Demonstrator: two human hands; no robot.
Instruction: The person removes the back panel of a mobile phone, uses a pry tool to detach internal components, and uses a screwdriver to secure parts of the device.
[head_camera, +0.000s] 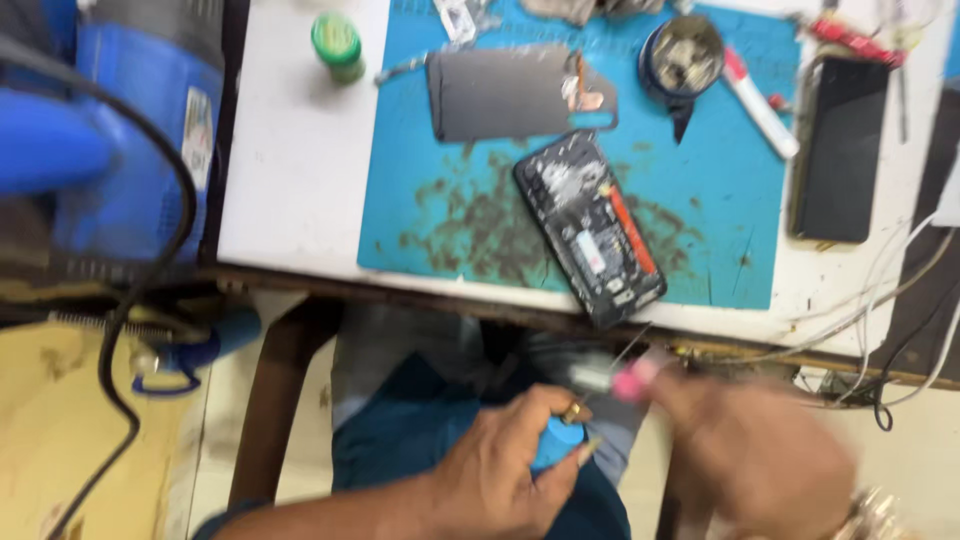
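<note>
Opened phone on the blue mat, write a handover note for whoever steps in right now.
Left hand: closed around a small blue round object over the lap.
Right hand: blurred, pinching a thin pink-handled tool; grip unclear.
Opened black phone lies untouched on the stained blue work mat, its dark grey back cover removed beside it.
Left: phone not closed up.

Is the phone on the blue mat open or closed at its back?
Open: the phone shows bare inner parts; a dark cover lies apart.
</note>
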